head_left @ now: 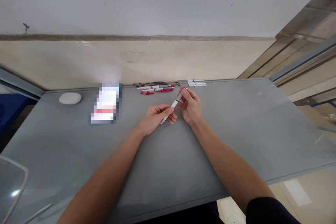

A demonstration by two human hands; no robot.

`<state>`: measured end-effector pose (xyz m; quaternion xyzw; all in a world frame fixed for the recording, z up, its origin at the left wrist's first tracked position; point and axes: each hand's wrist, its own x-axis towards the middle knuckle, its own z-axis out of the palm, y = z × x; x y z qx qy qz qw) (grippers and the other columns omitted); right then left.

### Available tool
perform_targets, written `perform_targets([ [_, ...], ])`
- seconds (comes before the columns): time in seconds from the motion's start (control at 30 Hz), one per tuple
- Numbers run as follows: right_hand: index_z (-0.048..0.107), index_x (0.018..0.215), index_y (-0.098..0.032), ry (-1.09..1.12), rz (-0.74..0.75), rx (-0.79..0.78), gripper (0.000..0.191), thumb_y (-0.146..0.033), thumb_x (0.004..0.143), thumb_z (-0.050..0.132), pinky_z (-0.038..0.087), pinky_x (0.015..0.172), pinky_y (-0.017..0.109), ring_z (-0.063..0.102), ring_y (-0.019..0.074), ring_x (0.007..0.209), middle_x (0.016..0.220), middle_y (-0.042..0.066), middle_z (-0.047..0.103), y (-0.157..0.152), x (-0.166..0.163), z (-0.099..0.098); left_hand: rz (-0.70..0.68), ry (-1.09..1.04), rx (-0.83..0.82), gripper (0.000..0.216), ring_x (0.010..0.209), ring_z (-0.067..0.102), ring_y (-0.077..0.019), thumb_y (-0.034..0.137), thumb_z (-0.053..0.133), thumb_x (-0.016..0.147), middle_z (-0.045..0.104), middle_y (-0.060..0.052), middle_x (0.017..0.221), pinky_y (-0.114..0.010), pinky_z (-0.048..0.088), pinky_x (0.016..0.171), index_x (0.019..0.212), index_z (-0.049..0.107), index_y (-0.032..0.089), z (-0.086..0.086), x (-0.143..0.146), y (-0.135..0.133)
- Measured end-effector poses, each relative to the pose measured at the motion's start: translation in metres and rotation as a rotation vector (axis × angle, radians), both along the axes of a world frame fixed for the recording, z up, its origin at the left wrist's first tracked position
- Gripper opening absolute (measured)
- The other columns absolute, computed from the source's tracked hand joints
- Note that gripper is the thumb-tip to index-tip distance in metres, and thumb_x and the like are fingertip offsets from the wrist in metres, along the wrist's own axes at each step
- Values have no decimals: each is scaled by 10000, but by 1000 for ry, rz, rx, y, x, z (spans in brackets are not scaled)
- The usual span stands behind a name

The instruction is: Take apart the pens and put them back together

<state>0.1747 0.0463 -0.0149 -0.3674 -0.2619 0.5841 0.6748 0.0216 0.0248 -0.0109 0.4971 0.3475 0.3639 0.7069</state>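
A white and grey pen (173,105) is held between both hands above the middle of the grey table (236,129). My left hand (156,117) is closed round the pen's lower end. My right hand (190,105) pinches its upper grey end. Behind the hands, along the table's far edge, lie several red and white pens (156,90) and a few white pens (196,83).
A blurred white and red card or packet (105,104) lies to the left of the hands. A white oval object (70,98) sits at the far left. A pale wall runs behind the table. A white cable (18,189) shows at the near left corner.
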Motion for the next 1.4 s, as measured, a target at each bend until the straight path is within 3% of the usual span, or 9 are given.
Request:
perform_targets([
  [0.2,712,802,-246,-28,-45,7,196,-338,646,786,527,560,212,604,89,641,723,-45,664,-1,-1,3,116,14,60,282,659,627,-139,339,752,746,686,-34,756,-291,514,632,949,713,149,-2,2,0],
  [0.47,722,776,-236,-57,-7,22,180,-338,643,787,521,544,206,581,83,651,811,-29,681,-2,0,2,24,150,142,267,638,602,-128,409,662,819,673,-40,746,-281,508,650,839,706,146,4,-1,-2],
  [0.6,712,816,-239,-45,14,33,196,-339,660,775,510,525,203,584,90,644,753,-32,661,-2,0,2,-22,122,118,338,689,617,-145,465,615,842,685,-63,800,-290,515,680,896,713,146,4,-1,-2],
  [0.9,658,755,-237,-29,-38,31,194,-320,640,789,527,566,216,582,83,652,801,-43,659,-1,-1,2,98,126,103,264,641,588,-115,365,762,729,672,-17,745,-281,493,697,902,724,170,0,1,1],
  [1.17,688,797,-239,-41,6,30,174,-318,660,760,551,642,257,596,97,660,769,-33,668,-2,0,2,-18,166,113,301,666,600,-129,448,641,826,682,-50,781,-278,500,684,814,718,157,6,-1,0],
  [1.4,633,738,-249,5,-21,38,184,-303,641,781,525,576,218,582,80,654,790,-60,642,-1,1,0,84,99,55,254,686,591,-140,387,738,742,676,-43,769,-285,488,662,852,736,158,1,1,0],
])
